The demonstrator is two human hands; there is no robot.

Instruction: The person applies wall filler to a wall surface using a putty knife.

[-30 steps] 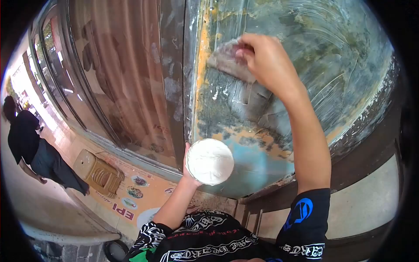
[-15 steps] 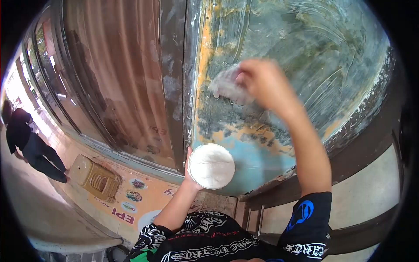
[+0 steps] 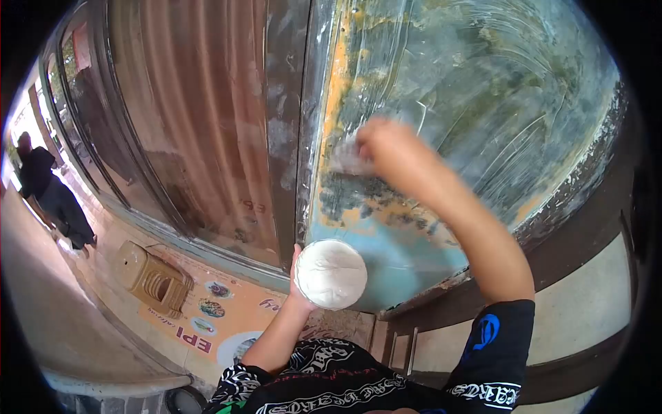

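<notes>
A round bowl of white paste (image 3: pixel 331 274) rests in my left hand (image 3: pixel 298 298), whose fingers curve around its left side. The paste fills it almost to the rim. Up at the wall, my right hand (image 3: pixel 386 148) is closed on a pale, see-through sheet (image 3: pixel 352 160), blurred by motion, so its exact kind does not show. This sheet lies against or very close to the patchy wall panel (image 3: pixel 476 117), which has grey-green smears, white streaks and an orange strip along its left edge.
Left of the panel is a dark-framed glass door (image 3: pixel 207 124) with a curtain behind it. A brown plastic stool (image 3: pixel 155 279) lies on its side on a printed banner (image 3: pixel 227 303). Another person in dark clothes (image 3: pixel 52 186) is at the far left. Tiled wall (image 3: pixel 572 290) runs at right.
My right hand has moved left and slightly down across the panel with the sheet. The bowl in my left hand sits slightly lower in view. The person at left has shifted.
</notes>
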